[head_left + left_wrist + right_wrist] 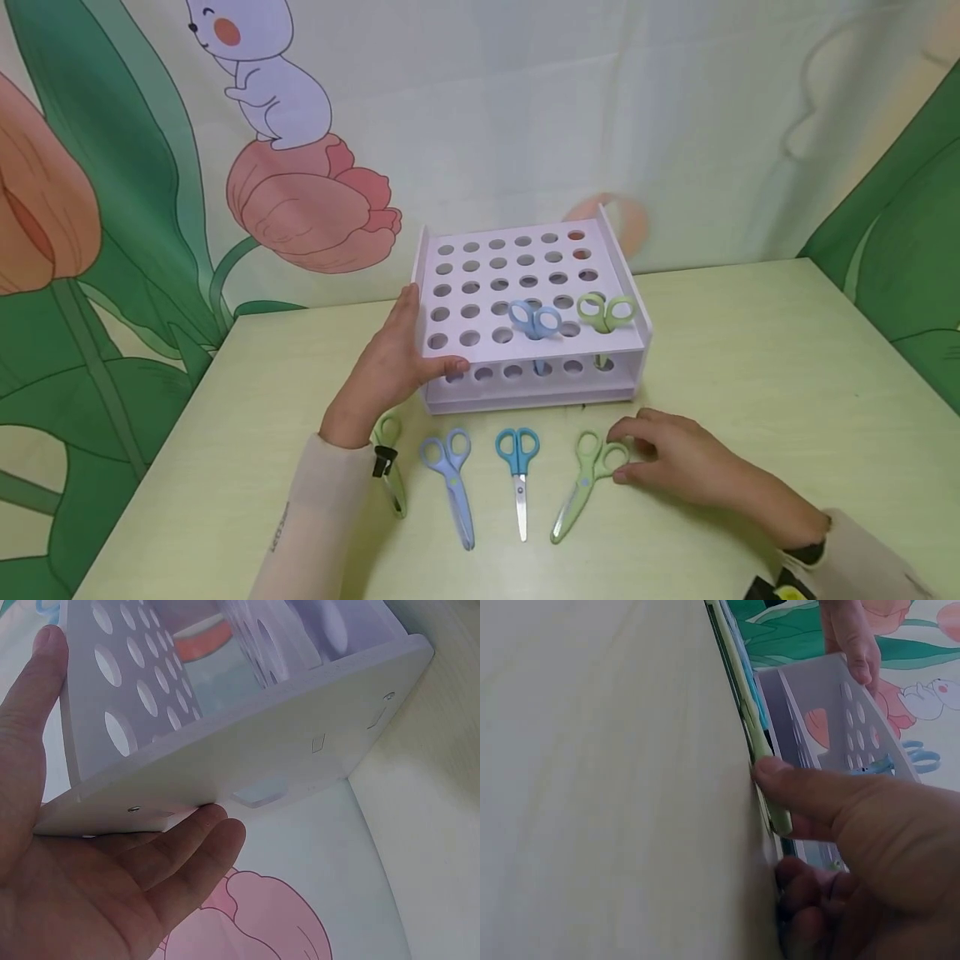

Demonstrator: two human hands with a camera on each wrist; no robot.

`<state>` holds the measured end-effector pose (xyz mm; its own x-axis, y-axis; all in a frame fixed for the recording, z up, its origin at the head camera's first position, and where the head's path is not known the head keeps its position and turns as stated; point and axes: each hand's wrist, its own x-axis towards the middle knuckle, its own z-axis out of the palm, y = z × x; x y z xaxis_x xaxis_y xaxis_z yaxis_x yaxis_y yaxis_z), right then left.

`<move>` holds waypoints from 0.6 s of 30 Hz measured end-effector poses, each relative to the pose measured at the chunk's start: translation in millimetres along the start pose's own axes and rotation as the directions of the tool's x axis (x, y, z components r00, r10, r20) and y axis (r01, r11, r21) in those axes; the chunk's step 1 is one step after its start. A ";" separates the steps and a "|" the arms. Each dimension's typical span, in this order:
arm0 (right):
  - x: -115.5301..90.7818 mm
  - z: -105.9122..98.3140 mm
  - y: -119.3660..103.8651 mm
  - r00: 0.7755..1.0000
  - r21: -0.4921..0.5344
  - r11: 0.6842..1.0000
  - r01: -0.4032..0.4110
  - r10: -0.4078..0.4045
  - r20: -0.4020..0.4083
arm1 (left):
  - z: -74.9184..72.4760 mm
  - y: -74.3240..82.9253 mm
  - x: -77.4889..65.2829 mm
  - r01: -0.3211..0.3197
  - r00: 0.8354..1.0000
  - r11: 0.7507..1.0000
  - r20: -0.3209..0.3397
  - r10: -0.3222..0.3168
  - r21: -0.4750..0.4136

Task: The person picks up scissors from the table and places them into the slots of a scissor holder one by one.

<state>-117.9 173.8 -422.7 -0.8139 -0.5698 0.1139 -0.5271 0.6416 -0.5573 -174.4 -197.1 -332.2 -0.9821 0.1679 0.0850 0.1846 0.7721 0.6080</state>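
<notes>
A white holder with rows of round holes point(486, 323) stands at the back of the table. My left hand point(386, 367) grips its left side, thumb over the front edge and fingers along the side panel point(285, 750). Upright in its holes are light-blue scissors point(535, 322) and green scissors point(605, 320). My right hand point(678, 454) pinches a handle loop of other green scissors point(576, 498), which lie before the holder; in the right wrist view the thumb point(776, 771) is on the handle's edge.
Left of these lie teal-handled scissors point(519, 458) and periwinkle scissors point(455, 483). Another green pair point(397, 492) is partly hidden by the left wrist. A cloth printed with flowers and a white animal point(296, 100) hangs behind the table point(735, 350).
</notes>
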 end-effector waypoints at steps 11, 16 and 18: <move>3.7 -13.2 8.0 0.991 0.381 0.925 0.014 -0.063 0.119 | -1.3 1.2 -0.3 0.026 1.000 1.000 0.012 -0.026 0.005; 5.8 -15.4 9.8 0.981 0.657 0.751 -0.063 -0.073 0.177 | -0.6 0.7 -0.5 0.026 1.000 1.000 0.011 -0.026 0.003; 6.1 -16.4 9.9 0.984 0.713 0.700 -0.044 -0.095 0.154 | 0.0 0.9 -0.1 0.027 1.000 1.000 0.013 -0.027 0.004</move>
<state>-132.1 185.1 -414.1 -0.7127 -0.7004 0.0388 -0.1592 0.1076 -0.9814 -174.1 -196.4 -331.6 -0.9862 0.1553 0.0581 0.1584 0.7786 0.6072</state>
